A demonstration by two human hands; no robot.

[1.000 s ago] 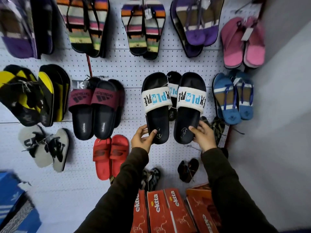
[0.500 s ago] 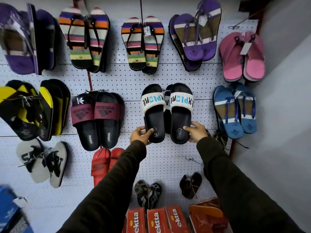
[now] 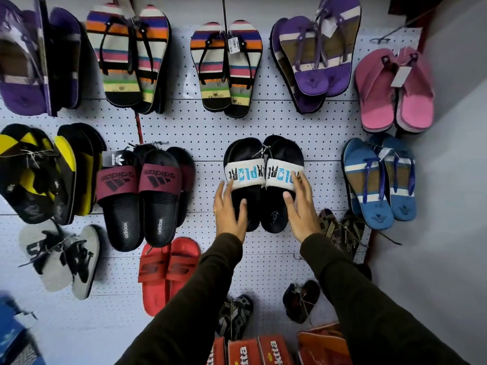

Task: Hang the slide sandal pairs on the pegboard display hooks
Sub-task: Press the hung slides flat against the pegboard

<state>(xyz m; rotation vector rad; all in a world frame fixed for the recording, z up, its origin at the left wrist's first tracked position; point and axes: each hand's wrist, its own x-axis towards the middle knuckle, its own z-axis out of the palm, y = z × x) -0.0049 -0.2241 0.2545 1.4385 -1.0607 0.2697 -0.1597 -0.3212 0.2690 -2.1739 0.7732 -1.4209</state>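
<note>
Soft, even, cool light falls on the white pegboard (image 3: 316, 122), and the sandals cast only short, faint shadows below themselves. The wide lens bows the board's rows and stretches things toward the edges; the purple sandals (image 3: 23, 61) at 10 o'clock and the blue box (image 3: 13, 335) at 8 o'clock are smeared. The grey wall (image 3: 453, 206) at 3 o'clock is dimmer, and fine grain softens the dark sleeves (image 3: 189, 312).

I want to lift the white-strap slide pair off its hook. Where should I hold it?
Probably at the heel ends, from below, one hand per slide. The pair hangs toe-up against the pegboard, tied together at the top, with heels free at the bottom beside the left hand and right hand.
</note>
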